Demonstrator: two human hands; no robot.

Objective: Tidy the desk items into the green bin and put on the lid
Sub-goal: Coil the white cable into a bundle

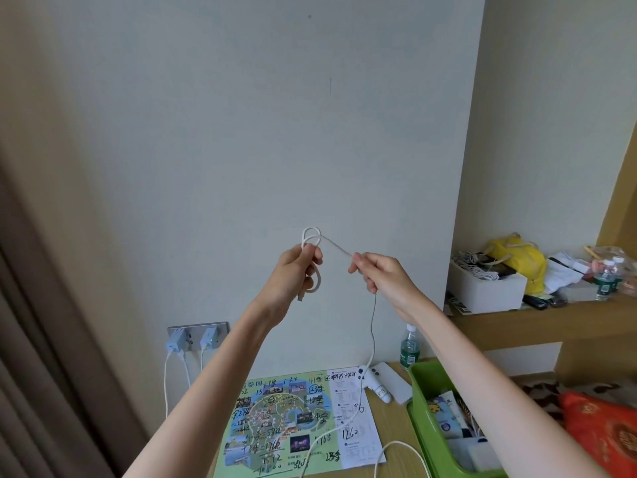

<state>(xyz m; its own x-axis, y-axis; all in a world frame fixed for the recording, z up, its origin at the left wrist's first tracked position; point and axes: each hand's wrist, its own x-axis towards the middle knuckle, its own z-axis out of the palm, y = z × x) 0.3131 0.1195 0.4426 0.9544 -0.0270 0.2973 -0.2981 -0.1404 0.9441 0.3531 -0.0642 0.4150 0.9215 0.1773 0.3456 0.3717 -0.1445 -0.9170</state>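
A white cable (371, 339) is held up in front of the wall. My left hand (296, 270) grips a few coiled loops of it, which stick out above and below the fist. My right hand (382, 274) pinches the strand a short way to the right, and the free length hangs down from it to the desk. The green bin (418, 384) stands at the lower right of the desk, with several small packets and boxes inside. No lid is in view.
A colourful map sheet (293, 419) lies on the wooden desk. A white handheld device (375, 382), a white box (396, 381) and a green-labelled bottle (410, 346) sit by the bin. Two chargers (193, 339) are plugged into the wall socket. The shelf at right (537, 312) holds clutter.
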